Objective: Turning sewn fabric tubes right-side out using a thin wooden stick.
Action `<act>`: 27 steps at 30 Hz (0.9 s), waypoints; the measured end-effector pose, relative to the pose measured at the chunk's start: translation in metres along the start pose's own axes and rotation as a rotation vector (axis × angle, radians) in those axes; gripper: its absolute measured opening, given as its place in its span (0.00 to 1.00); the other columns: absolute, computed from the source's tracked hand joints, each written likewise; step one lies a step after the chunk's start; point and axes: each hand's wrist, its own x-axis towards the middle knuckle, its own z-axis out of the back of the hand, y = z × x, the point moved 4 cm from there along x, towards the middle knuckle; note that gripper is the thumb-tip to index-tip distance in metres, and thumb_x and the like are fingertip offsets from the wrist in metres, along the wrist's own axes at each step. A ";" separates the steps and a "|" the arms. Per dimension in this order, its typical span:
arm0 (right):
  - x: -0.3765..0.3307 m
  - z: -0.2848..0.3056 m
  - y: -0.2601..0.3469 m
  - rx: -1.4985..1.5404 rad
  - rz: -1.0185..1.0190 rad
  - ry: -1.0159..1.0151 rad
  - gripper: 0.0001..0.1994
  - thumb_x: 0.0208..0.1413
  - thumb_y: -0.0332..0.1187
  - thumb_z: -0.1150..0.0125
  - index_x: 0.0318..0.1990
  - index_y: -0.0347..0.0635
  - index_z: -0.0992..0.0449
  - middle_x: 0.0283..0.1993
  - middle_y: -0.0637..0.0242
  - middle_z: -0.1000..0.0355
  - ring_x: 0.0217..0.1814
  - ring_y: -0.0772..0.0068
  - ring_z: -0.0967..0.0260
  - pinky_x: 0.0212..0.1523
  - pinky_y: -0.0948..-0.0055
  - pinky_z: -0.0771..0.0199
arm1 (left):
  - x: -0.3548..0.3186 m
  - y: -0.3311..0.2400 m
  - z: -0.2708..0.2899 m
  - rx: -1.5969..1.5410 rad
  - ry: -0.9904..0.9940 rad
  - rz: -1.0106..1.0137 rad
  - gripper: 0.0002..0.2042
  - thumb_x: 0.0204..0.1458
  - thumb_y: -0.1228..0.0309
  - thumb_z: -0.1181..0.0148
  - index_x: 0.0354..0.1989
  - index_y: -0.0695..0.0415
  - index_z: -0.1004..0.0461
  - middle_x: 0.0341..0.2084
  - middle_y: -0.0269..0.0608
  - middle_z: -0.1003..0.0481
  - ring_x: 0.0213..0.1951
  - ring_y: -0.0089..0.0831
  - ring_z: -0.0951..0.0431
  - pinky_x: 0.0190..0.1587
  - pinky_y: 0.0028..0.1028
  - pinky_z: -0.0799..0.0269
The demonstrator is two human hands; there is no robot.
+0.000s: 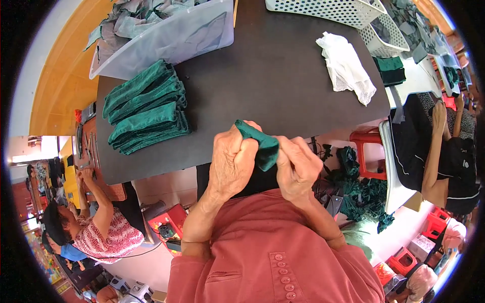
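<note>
Both my hands hold a small piece of dark green velvet fabric (262, 146) in front of my body, just off the table's near edge. My left hand (233, 159) is closed round its left end, fingers curled in. At the other end, my right hand (298, 166) pinches the cloth between thumb and fingers. The fabric sags and folds between the two hands. To the left on the table lie two stacks of folded green velvet strips, a far stack (146, 91) and a near stack (150, 129).
A translucent plastic bin (197, 38) with greyish-green cloth stands far left on the dark table (252, 65). White cloth (346, 68) lies right, near perforated white baskets (328, 12). Green fabric heaps (361, 197) and a red stool (366, 151) are below right. Other people work on both sides.
</note>
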 end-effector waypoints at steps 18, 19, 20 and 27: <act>-0.014 -0.021 -0.012 1.065 -0.726 0.481 0.16 0.63 0.37 0.53 0.26 0.35 0.35 0.18 0.72 0.43 0.18 0.83 0.44 0.18 0.79 0.43 | 0.001 -0.007 0.006 0.160 0.114 -0.074 0.02 0.43 0.81 0.57 0.21 0.66 0.39 0.18 0.48 0.36 0.21 0.43 0.37 0.26 0.35 0.38; -0.016 -0.018 -0.013 1.060 -0.723 0.475 0.16 0.63 0.37 0.53 0.26 0.35 0.35 0.18 0.72 0.43 0.18 0.83 0.44 0.18 0.79 0.43 | 0.001 -0.008 0.006 0.150 0.133 -0.065 0.03 0.43 0.80 0.57 0.21 0.66 0.39 0.18 0.48 0.36 0.21 0.43 0.37 0.26 0.35 0.38; -0.017 -0.015 -0.013 0.985 -0.768 0.486 0.16 0.63 0.36 0.53 0.25 0.35 0.35 0.18 0.72 0.43 0.18 0.84 0.43 0.18 0.79 0.43 | 0.001 -0.008 0.006 0.141 0.152 -0.056 0.03 0.43 0.80 0.57 0.21 0.66 0.40 0.18 0.48 0.36 0.21 0.43 0.38 0.26 0.35 0.38; 0.007 0.007 0.014 -0.210 0.138 -0.038 0.12 0.61 0.30 0.51 0.25 0.34 0.34 0.18 0.68 0.42 0.17 0.82 0.41 0.19 0.77 0.41 | -0.001 -0.020 0.001 0.280 0.216 -0.218 0.04 0.44 0.79 0.56 0.21 0.65 0.40 0.18 0.47 0.35 0.20 0.43 0.38 0.27 0.35 0.38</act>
